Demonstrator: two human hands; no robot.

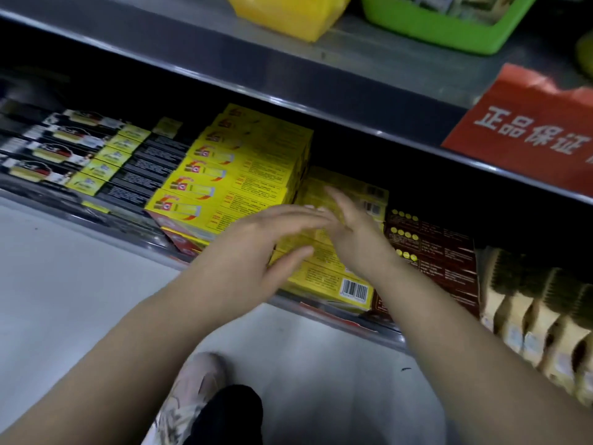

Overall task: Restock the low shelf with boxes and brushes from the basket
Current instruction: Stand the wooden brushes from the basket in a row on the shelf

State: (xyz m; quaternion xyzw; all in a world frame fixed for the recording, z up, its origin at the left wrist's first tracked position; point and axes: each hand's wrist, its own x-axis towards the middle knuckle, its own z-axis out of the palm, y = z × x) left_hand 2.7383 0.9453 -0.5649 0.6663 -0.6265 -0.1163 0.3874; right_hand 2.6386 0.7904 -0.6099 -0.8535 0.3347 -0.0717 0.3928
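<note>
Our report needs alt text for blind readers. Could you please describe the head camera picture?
The left hand and right hand, fingers straight, reach over a short stack of yellow boxes on the low shelf. A taller yellow stack stands beside it on the left, brown boxes and brushes on the right.

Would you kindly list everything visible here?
Tall yellow cardboard boxes: one stack, yellow, mid-shelf.
Low yellow cardboard boxes: few, yellow, under hands.
Black cardboard boxes: several, black, shelf left.
Dark brown cardboard boxes: several, brown, right of yellow.
Bristle brushes: several, tan, far right.
Red printed sign: one, red, upper right.
Yellow plastic tub: one, yellow, upper shelf.
Green plastic basket: one, green, upper shelf.
Left hand, right hand: open, over low boxes.
</note>
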